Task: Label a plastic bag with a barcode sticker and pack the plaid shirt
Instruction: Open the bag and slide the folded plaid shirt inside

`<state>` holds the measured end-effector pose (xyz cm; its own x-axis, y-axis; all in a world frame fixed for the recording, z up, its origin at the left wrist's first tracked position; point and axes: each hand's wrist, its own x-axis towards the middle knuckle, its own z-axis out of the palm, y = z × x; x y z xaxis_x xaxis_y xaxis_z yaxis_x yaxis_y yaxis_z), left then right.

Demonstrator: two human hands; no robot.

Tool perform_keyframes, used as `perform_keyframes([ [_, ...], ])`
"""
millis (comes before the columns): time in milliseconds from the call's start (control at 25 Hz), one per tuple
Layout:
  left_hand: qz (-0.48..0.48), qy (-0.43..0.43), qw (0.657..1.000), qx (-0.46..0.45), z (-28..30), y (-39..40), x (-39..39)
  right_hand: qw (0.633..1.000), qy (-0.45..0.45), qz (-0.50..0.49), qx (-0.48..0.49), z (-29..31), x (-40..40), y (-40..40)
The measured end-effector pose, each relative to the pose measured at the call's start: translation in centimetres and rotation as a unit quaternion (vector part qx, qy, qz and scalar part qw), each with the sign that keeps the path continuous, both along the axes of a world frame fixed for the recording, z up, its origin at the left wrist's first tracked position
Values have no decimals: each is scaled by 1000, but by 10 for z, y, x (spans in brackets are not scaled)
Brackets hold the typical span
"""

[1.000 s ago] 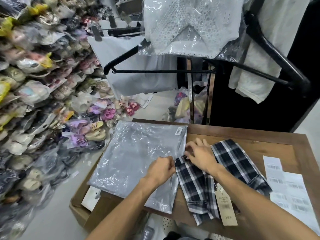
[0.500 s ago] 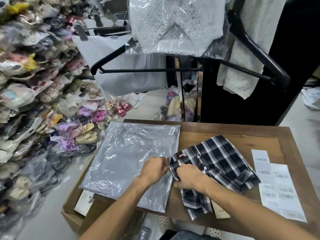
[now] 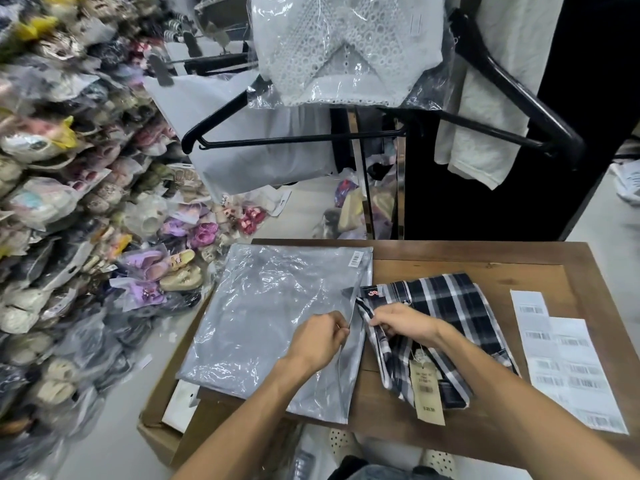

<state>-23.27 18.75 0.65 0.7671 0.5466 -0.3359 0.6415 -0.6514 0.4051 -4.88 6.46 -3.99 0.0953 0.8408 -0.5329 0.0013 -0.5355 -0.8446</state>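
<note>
**Hands at the bag's open edge, shirt just beside it**

The plastic bag [image 3: 273,327] lies flat on the wooden surface [image 3: 485,268], overhanging its 9 o'clock edge; a barcode sticker [image 3: 356,259] sits in the bag's corner toward 12 o'clock. The left hand [image 3: 318,341] is closed in a pinch on the bag's 3 o'clock edge, lifting the film slightly there; the right hand [image 3: 403,323], directly at 3 o'clock from the left, has its fingers curled shut on the near end of the plaid shirt [image 3: 446,317]. The shirt is folded, dark with white checks, and lies on the surface touching the bag's open edge; whether any of it is already inside the bag cannot be told. A brown hang tag [image 3: 427,393] trails from the shirt toward 6 o'clock and rests on the surface. At 3 o'clock from the shirt, apart from it, lie white label sheets [image 3: 568,362] printed with barcodes. Beyond the surface at 12 o'clock a black hanger [image 3: 298,138] holds a white eyelet garment [image 3: 346,46] in clear wrap; at 9 o'clock bagged shoes [image 3: 69,202] are heaped high.
</note>
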Motion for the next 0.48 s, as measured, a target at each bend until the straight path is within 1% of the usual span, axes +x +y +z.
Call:
perform_keyframes([
  [40, -1, -2, 1000, 10, 2, -1, 1, 999, -42, 6, -5, 0, -6, 5],
  [120, -4, -11, 1000, 14, 3, 0, 2, 984, -178, 9, -5, -3, -22, 19],
  [200, -13, -8, 1000, 10, 3, 0, 4, 944, -329, -4, -7, -7, -44, 28],
  [240, -17, -6, 1000, 12, 4, -1, 4, 924, -382, -20, -10, -11, -53, 30],
  [280, -15, -7, 1000, 13, 5, -1, 4, 910, -412, -43, -5, -14, -61, 30],
  [320, -10, -11, 1000, 8, 5, -1, 4, 904, -421, -71, 7, -16, -66, 29],
  [400, 0, -11, 1000, -6, 6, -2, 4, 917, -385, -101, 26, -13, -66, 26],
  [440, 2, -8, 1000, -12, 6, -2, 4, 927, -366, -79, 36, -8, -62, 23],
  [480, 5, -5, 1000, -17, 5, -1, 4, 932, -357, -35, 49, -3, -58, 19],
])
